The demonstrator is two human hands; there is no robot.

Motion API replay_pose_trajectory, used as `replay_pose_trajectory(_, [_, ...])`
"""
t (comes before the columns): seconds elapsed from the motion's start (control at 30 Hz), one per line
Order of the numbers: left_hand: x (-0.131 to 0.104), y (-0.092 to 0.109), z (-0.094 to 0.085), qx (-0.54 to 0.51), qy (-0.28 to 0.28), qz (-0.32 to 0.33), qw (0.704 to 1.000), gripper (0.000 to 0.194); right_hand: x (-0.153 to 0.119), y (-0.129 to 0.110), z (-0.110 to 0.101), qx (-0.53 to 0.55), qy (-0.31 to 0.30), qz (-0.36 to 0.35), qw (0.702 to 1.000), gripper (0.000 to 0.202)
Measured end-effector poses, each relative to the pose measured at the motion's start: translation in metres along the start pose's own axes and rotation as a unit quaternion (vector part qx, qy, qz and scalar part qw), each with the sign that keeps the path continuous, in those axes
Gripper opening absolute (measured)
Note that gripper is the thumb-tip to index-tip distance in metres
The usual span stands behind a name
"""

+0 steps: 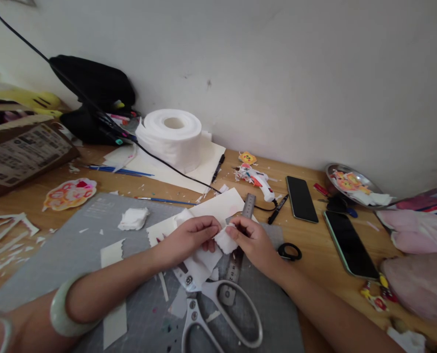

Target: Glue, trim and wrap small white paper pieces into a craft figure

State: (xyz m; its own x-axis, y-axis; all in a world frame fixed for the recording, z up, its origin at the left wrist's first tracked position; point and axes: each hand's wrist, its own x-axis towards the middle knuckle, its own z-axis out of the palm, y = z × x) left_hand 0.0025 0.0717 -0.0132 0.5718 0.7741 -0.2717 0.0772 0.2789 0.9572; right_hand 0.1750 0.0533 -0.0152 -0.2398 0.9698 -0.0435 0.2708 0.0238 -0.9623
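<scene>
Between my two hands is a small folded piece of white tissue (224,242). My right hand (253,240) pinches its right side between thumb and fingers. The fingers of my left hand (191,238) are closed at its left edge. Below my hands lie large metal scissors (193,305), their blades partly covered by white tissue and paper. A steel ruler (248,206) runs under my right hand. Cream paper (225,206) is behind my fingers. Further left, a folded tissue wad (133,218) rests on the grey cutting mat (82,255).
A large tissue roll (170,139) stands at the back. Right of the mat are a glue gun (258,181), two phones (302,198) and a metal bowl (354,186) of paper cutouts. A black cable (167,164) crosses the table. A cardboard box (23,152) is at left.
</scene>
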Motion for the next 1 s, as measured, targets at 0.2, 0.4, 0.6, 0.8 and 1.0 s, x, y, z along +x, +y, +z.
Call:
replay_pose_trajectory(0.2, [-0.0008,0.0019,0.001,0.054,-0.002,0.007,0.999,0.025,0.0,0.0007,0.0005,-0.011,0.007,0.0,1.0,0.015])
replay_pose_trajectory(0.4, [0.0002,0.0009,0.0029,0.069,0.008,0.013,0.998,0.025,0.0006,0.0029,0.0009,0.001,0.006,0.004,1.0,0.018])
replay_pose_trajectory(0.6, [0.0019,0.0031,0.005,0.044,0.086,0.008,0.995,0.023,0.0011,0.0054,-0.0005,0.014,0.021,0.012,1.0,0.02])
replay_pose_trajectory(0.8, [-0.0001,0.0065,0.0048,0.052,0.078,0.012,0.996,0.028,-0.0003,0.0027,-0.0008,-0.006,0.009,0.006,1.0,0.014])
replay_pose_trajectory(1.0, [0.0023,0.0013,0.0029,0.027,0.069,0.023,0.997,0.023,-0.0021,-0.0015,-0.0001,-0.036,-0.026,-0.007,0.999,0.015])
